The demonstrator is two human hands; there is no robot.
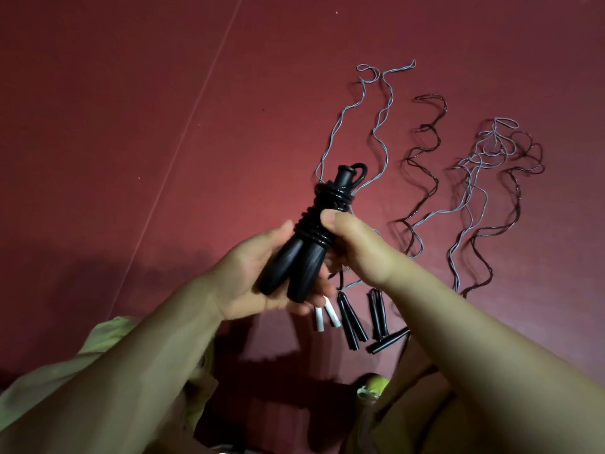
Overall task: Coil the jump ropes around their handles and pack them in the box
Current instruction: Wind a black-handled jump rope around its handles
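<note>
A black jump rope (307,231) is held up in front of me, its cord wound tightly around its two black handles. My left hand (258,273) cups the thick ends of the handles from below. My right hand (353,244) grips the coiled middle, thumb pressed on the windings. A small loop of cord sticks out by the top end. On the dark red floor beyond lie several uncoiled ropes: a grey one (376,126), a black one (422,158) and a tangled grey and black pair (491,178). No box is in view.
Handles of the loose ropes lie on the floor under my hands: white ones (324,316) and black ones (353,322), (378,312). A pale seam line (183,145) crosses the red floor. My yellow-green clothing (98,348) shows at the bottom left.
</note>
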